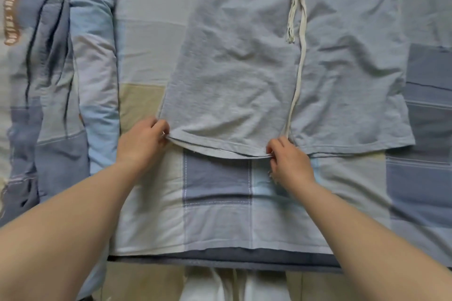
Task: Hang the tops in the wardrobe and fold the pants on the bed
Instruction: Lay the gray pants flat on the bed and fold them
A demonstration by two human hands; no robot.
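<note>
At the bottom of the frame the near edge of the bed (220, 255) runs straight across, and both bare forearms reach over it toward the middle of the picture. The left hand (141, 140) pinches the outer corner of the left leg's hem, fingers curled onto the cloth. The right hand (288, 161) pinches the same hem at its inner corner, close to the middle seam, thumb and fingertips closed on the fabric. Holding both corners of one leg suggests that the person means to lift that leg and lay it over the other, halving the garment lengthwise, or else to pull the hem taut first.

The grey shorts (244, 68) lie flat on the checked sheet (217, 178) in the centre and upper right of the frame, waistband away from the person at the top edge. A white drawstring (302, 32) trails down the middle from the waist almost to the right hand; it will probably need tucking in so it does not hang out of the fold.

Bare sheet lies between the hem and the bed's near edge, and more to the left of the shorts. Further left, a rumpled blue quilt (93, 56) and a striped garment (41, 56) fill the upper left, well apart from the shorts.
</note>
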